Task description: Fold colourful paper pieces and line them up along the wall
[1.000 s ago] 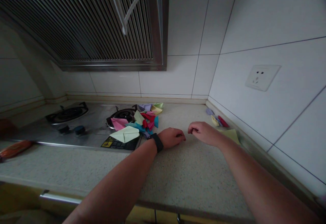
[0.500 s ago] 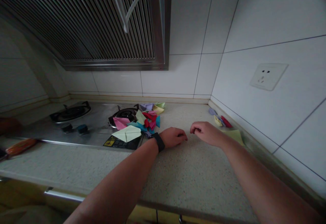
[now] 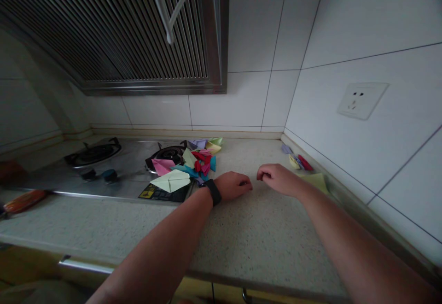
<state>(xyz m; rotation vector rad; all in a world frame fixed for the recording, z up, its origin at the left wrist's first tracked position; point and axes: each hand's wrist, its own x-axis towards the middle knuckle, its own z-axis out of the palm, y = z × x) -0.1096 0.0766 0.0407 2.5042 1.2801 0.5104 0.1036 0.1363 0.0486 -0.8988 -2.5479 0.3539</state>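
My left hand (image 3: 232, 187), with a dark band (image 3: 214, 191) round its wrist, rests on the speckled counter (image 3: 248, 235), fingers curled in and nothing seen in them. Facing it, a small gap away, my right hand (image 3: 278, 178) is loosely closed too, and no object shows in its fingers. Left of my left hand lies a heap of folded paper pieces in several colours, among them a pale green paper plane (image 3: 171, 181), a pink one (image 3: 163, 166) and red folded paper (image 3: 200, 156). A yellow-green paper sheet (image 3: 316, 182) lies beyond my right forearm, partly hidden by it.
Small purple, yellow and red folded papers (image 3: 305, 162) lie along the right wall. The gas stove (image 3: 133, 156) is at left, under a range hood (image 3: 155, 87). An orange-brown packet (image 3: 26, 201) lies at far left. A wall socket (image 3: 362, 100) is at right.
The view has shifted very slightly. Both hands keep the same place and curled shape, and the papers have not moved.
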